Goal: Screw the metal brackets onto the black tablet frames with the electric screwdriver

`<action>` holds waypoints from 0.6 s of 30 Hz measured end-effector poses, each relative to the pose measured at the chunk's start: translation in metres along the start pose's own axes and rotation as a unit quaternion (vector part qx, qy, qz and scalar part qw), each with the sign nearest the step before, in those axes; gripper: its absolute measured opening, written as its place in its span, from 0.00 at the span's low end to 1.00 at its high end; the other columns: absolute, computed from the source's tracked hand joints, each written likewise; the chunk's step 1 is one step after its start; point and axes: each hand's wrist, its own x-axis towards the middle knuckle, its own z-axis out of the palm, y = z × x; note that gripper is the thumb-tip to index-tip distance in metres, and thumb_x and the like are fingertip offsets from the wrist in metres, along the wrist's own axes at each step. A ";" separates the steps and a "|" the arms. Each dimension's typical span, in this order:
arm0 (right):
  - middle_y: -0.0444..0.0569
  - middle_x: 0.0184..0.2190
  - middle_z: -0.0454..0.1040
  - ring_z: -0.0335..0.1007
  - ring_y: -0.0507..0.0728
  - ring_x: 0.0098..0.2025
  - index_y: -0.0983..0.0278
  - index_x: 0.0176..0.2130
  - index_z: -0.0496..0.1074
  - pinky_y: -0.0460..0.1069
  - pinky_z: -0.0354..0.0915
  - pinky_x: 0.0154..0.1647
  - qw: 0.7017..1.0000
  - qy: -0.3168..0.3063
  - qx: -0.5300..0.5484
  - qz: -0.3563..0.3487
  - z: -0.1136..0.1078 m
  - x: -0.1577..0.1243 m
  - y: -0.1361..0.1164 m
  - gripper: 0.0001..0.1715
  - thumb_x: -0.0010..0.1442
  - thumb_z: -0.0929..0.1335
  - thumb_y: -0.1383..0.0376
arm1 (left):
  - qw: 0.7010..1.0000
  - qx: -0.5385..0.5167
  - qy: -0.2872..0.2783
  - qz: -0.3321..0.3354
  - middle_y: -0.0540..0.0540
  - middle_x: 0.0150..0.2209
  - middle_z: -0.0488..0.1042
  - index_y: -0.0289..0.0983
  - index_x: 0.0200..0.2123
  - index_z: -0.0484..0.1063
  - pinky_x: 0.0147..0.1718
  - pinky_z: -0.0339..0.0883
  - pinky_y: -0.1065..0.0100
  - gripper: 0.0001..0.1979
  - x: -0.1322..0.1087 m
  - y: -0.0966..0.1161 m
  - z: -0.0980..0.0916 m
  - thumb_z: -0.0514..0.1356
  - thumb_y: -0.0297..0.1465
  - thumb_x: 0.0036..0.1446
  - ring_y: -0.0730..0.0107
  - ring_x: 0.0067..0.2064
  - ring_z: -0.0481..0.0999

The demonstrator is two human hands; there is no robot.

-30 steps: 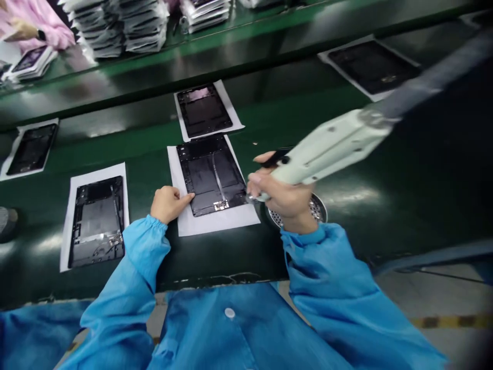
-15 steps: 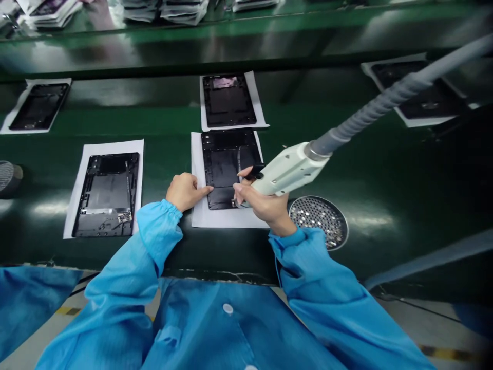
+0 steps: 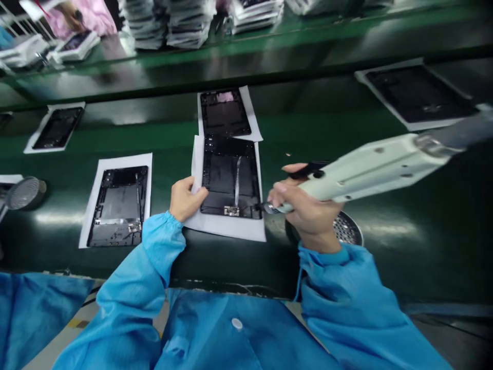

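My right hand (image 3: pixel 314 210) is wrapped round a pale green electric screwdriver (image 3: pixel 370 167), held at a slant with its cable end to the upper right. Its tip is just beside the lower right corner of an opened black tablet (image 3: pixel 219 174); whether they touch, I cannot tell. A ribbon cable and a small circuit board (image 3: pixel 231 210) show inside the tablet. It lies on a white sheet (image 3: pixel 231 229). My left hand (image 3: pixel 187 199) grips the tablet's left edge, thumb on the rim and fingers curled.
Behind lies another open tablet (image 3: pixel 225 115), its sheet meeting the nearer one. One more tablet (image 3: pixel 121 198) is to the left. A perforated round dish (image 3: pixel 348 228) sits partly behind my right wrist. Stacks of wrapped pieces (image 3: pixel 190 23) line the raised shelf.
My right hand has drawn the screwdriver away to the right, uncovering the small board. The tablet and its sheet have turned slightly under my left hand. The whole view has also shifted.
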 end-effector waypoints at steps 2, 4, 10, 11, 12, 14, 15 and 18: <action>0.36 0.14 0.67 0.64 0.50 0.14 0.62 0.38 0.71 0.48 0.67 0.19 1.000 0.001 -0.009 0.008 -0.011 0.001 0.001 0.13 0.50 0.73 0.69 | 0.993 -0.072 0.093 -0.004 0.55 0.19 0.63 0.38 0.21 0.59 0.23 0.55 0.74 0.08 0.012 -0.001 -0.013 0.57 0.32 0.42 0.76 0.23 0.64; 0.37 0.14 0.68 0.65 0.51 0.14 0.63 0.38 0.71 0.48 0.67 0.18 0.999 -0.009 -0.031 0.029 -0.017 -0.001 0.004 0.13 0.50 0.73 0.68 | 0.984 -0.103 0.143 -0.002 0.56 0.19 0.65 0.39 0.23 0.59 0.21 0.55 0.76 0.09 0.033 -0.002 -0.032 0.58 0.31 0.40 0.77 0.22 0.65; 0.39 0.14 0.68 0.65 0.51 0.15 0.65 0.37 0.69 0.46 0.66 0.18 0.991 -0.031 -0.073 0.107 -0.012 -0.003 0.012 0.15 0.48 0.72 0.65 | 0.971 0.057 0.230 -0.034 0.53 0.24 0.73 0.37 0.34 0.64 0.21 0.62 0.76 0.11 0.126 -0.014 -0.105 0.58 0.27 0.43 0.75 0.22 0.70; 0.39 0.14 0.68 0.65 0.51 0.15 0.66 0.37 0.69 0.46 0.66 0.18 0.990 -0.032 -0.073 0.114 -0.010 -0.003 0.013 0.15 0.48 0.72 0.64 | 0.965 0.109 0.236 -0.043 0.50 0.27 0.75 0.36 0.38 0.65 0.24 0.65 0.75 0.13 0.141 -0.016 -0.117 0.57 0.27 0.45 0.73 0.25 0.73; 0.39 0.14 0.68 0.65 0.51 0.15 0.66 0.37 0.70 0.46 0.66 0.18 0.990 -0.035 -0.073 0.119 -0.009 -0.002 0.015 0.16 0.48 0.72 0.63 | 0.959 0.145 0.241 -0.047 0.48 0.31 0.76 0.35 0.42 0.65 0.27 0.68 0.73 0.16 0.155 -0.019 -0.129 0.57 0.26 0.46 0.71 0.29 0.76; 0.40 0.13 0.67 0.65 0.51 0.15 0.67 0.37 0.70 0.46 0.66 0.18 0.989 -0.039 -0.072 0.120 -0.007 -0.001 0.017 0.16 0.48 0.72 0.62 | 0.946 0.197 0.251 -0.048 0.42 0.37 0.77 0.31 0.50 0.64 0.37 0.72 0.67 0.23 0.176 -0.023 -0.151 0.58 0.27 0.48 0.65 0.37 0.78; 0.40 0.13 0.67 0.65 0.51 0.15 0.66 0.37 0.70 0.47 0.66 0.19 0.990 -0.041 -0.073 0.118 -0.007 0.000 0.017 0.15 0.49 0.72 0.62 | 0.941 0.216 0.256 -0.047 0.38 0.40 0.77 0.29 0.53 0.62 0.42 0.72 0.63 0.26 0.184 -0.025 -0.160 0.59 0.28 0.48 0.61 0.41 0.78; 0.41 0.13 0.67 0.65 0.52 0.15 0.66 0.35 0.70 0.47 0.67 0.20 0.989 -0.052 -0.081 0.111 -0.008 0.001 0.019 0.14 0.49 0.71 0.61 | 0.925 0.289 0.243 -0.045 0.30 0.49 0.75 0.26 0.57 0.62 0.53 0.66 0.52 0.33 0.194 -0.028 -0.179 0.64 0.30 0.47 0.49 0.50 0.75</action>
